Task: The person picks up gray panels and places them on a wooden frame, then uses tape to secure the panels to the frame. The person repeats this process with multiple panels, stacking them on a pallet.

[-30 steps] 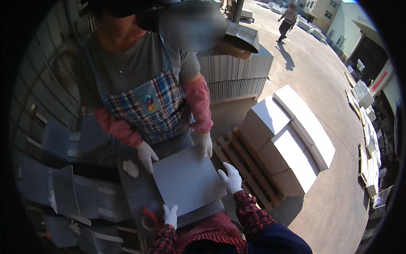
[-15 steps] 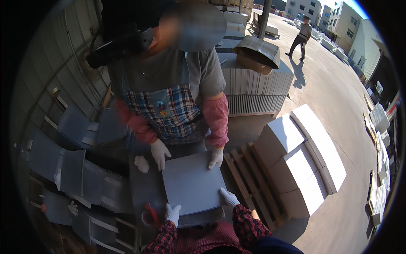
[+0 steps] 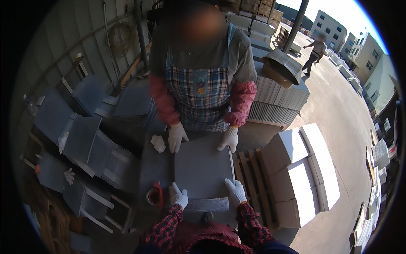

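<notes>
A flat, square grey slab [image 3: 204, 167] lies between me and a co-worker across the worktable. My left hand [image 3: 178, 196], in a white glove, grips the slab's near left corner. My right hand [image 3: 236, 190], also gloved, holds its near right corner, with the fingers along the side edge. The co-worker's gloved hands [image 3: 177, 137] rest at the far corners. Along the slab's near side shows a grey strip [image 3: 207, 205] with a shiny, wrinkled surface. Left of my left hand lies a red tape dispenser [image 3: 159, 194] with its roll.
A crumpled white glove or cloth [image 3: 158, 144] lies on the table's far left. Stacked grey slabs [image 3: 82, 137] stand on the left. White boxes [image 3: 289, 186] sit on a wooden pallet [image 3: 249, 186] at right. An open carton [image 3: 279, 72] tops a slab stack behind. Another person [image 3: 315, 54] walks outside.
The slab has slid away from me, uncovering the shiny grey strip. My hands have stayed at its near corners. The co-worker has straightened up. My view has shifted.
</notes>
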`<state>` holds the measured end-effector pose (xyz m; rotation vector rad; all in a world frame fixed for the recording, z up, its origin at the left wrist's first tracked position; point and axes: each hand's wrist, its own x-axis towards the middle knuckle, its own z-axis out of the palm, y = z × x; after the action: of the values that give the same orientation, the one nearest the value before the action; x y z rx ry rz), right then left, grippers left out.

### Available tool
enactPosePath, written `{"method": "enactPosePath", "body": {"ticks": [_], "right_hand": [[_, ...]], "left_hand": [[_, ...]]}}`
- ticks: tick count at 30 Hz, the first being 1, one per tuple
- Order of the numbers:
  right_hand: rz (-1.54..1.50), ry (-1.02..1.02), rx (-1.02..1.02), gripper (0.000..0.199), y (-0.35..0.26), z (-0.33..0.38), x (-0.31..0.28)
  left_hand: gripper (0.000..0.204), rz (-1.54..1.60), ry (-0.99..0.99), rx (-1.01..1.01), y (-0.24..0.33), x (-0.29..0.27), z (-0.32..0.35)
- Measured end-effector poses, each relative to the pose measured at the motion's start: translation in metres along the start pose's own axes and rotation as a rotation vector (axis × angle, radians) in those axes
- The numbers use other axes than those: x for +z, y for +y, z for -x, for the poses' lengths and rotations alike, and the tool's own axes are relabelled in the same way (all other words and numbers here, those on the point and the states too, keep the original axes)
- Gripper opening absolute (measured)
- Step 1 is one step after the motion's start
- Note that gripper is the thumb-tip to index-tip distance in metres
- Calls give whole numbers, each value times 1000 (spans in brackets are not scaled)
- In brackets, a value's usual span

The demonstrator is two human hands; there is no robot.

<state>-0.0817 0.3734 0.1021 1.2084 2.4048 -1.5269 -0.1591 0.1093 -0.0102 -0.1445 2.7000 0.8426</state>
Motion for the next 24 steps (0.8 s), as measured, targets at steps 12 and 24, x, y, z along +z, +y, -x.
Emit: {"method": "enactPosePath", "body": {"ticks": [12,24], "right_hand": [[473,441,-282,77,-119,128,81],[682,676,-416,90,-173,169,166]], "left_hand": [[44,211,-407,589,-8,-136,-15],[62,-92,-25,1722,100,-277,-62]]}}
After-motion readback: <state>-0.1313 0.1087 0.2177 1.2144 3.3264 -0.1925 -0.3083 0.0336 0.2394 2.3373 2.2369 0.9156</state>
